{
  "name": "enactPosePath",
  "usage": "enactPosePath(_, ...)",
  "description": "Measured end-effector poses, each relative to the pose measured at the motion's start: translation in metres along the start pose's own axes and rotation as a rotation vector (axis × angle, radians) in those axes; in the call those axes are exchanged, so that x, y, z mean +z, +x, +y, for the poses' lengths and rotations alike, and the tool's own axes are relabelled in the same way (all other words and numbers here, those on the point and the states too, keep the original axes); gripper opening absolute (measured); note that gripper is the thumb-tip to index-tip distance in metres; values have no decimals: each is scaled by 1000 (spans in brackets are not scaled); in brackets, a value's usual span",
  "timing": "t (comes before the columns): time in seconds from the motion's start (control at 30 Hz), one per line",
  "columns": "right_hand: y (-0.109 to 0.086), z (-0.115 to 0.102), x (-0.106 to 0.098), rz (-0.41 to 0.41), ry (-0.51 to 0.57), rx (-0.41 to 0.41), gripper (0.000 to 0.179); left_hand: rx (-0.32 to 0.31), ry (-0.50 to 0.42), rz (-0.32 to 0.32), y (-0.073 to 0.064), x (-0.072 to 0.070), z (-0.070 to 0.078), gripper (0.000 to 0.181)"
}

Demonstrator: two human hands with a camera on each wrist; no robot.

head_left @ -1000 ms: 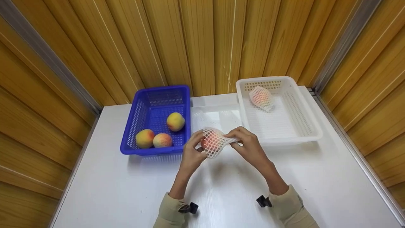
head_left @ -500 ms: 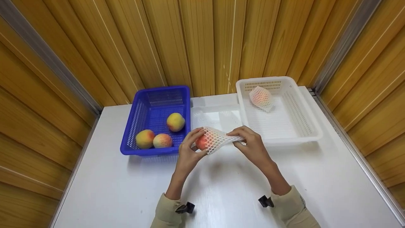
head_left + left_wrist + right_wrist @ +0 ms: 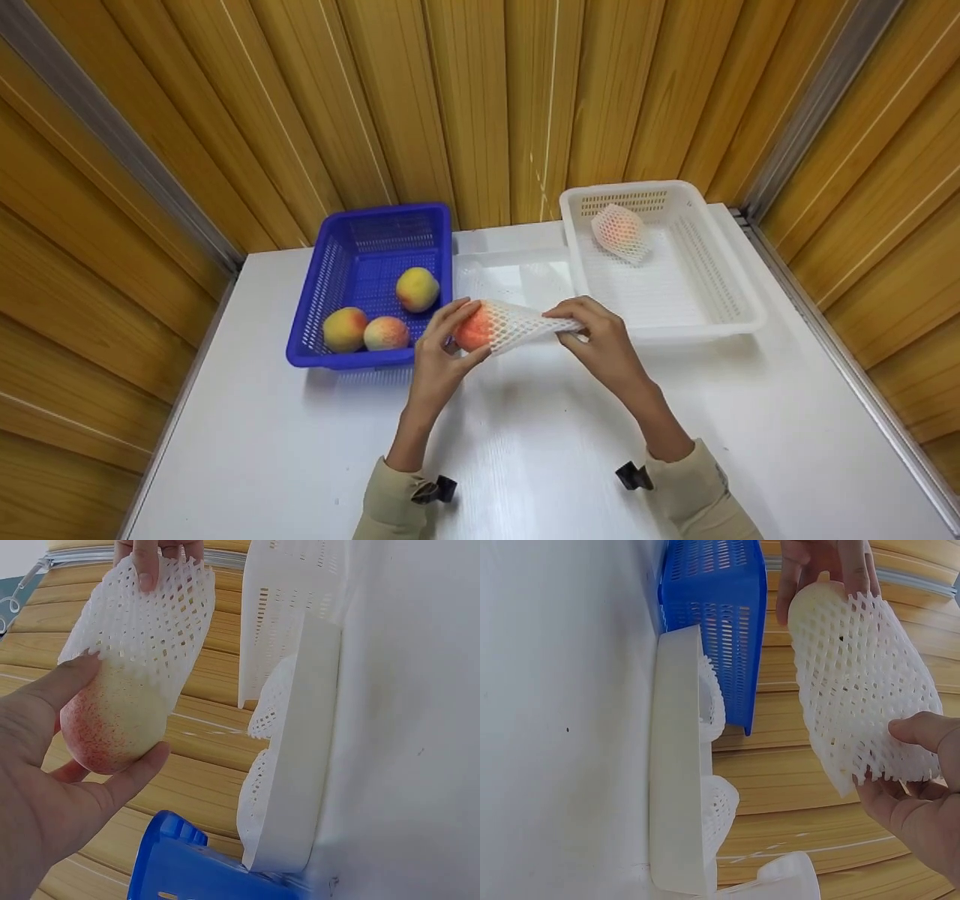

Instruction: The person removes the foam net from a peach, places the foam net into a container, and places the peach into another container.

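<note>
Between both hands, above the table, is a peach [image 3: 472, 330] partly covered by a white foam net sleeve [image 3: 517, 326]. My left hand [image 3: 439, 360] grips the peach's bare reddish end and the sleeve's near edge, thumb on one side and fingers on the other. My right hand [image 3: 600, 337] pinches the sleeve's narrow far end, which is stretched out to the right. In the left wrist view the peach [image 3: 112, 720] shows yellow and red below the net. Seen from the right wrist, the sleeve [image 3: 862, 682] covers most of the fruit.
A blue basket [image 3: 294, 330] at left holds several bare peaches, one of them the yellow peach [image 3: 417, 289]. The white basket [image 3: 739, 292] at right holds a netted peach [image 3: 620, 232]. Between them stands a low white tray [image 3: 517, 256] with more foam nets [image 3: 274, 701].
The left hand has shifted left with the peach, and the right hand slightly right. The sleeve is stretched longer, and more of the peach's left end is bare.
</note>
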State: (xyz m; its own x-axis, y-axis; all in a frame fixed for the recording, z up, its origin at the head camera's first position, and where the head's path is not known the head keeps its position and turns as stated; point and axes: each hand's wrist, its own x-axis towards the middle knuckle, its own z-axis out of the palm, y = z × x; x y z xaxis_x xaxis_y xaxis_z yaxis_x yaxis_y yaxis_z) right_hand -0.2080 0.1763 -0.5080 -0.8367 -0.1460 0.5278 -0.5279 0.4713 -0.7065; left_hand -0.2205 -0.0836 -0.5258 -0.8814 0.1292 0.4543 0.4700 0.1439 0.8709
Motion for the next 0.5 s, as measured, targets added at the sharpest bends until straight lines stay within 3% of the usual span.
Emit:
enactPosePath(0.23, -1, 3, -2, 15, 6, 20, 25, 8, 57, 16, -2, -7, -2, 62)
enactPosePath(0.5, -1, 6, -4, 68, -43, 31, 29, 35, 86, 47, -3, -19, -3, 61)
